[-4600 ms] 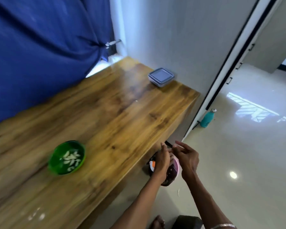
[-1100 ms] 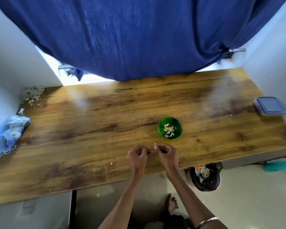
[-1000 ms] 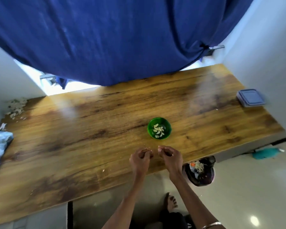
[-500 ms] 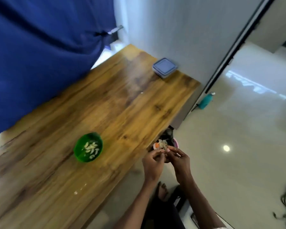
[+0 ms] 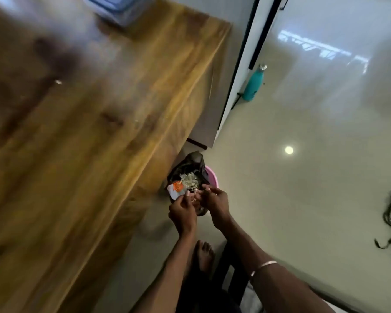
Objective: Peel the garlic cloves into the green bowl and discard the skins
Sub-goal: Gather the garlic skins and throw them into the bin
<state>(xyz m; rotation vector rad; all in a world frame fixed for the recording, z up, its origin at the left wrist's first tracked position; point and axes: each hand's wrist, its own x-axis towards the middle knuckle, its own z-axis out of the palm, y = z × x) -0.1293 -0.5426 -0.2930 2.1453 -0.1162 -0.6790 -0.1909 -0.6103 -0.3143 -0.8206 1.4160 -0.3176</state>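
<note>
Both hands are together above the small pink bin with a black plastic liner [image 5: 209, 175], which stands on the floor at about 3 o'clock from the brown wooden desk [image 5: 81, 141]. The left hand [image 5: 182, 213] and the right hand [image 5: 215, 203] have curled fingers that meet over a small pale thing, probably a garlic clove [image 5: 194, 199] or its skin; the blur does not let me tell which. So each grip is narrow, pinching this piece. In the bin lies already a heap of pale garlic skins [image 5: 190, 179], so I judge that several cloves are finished. The green bowl is not in view, so how many cloves are left I cannot tell.
</note>
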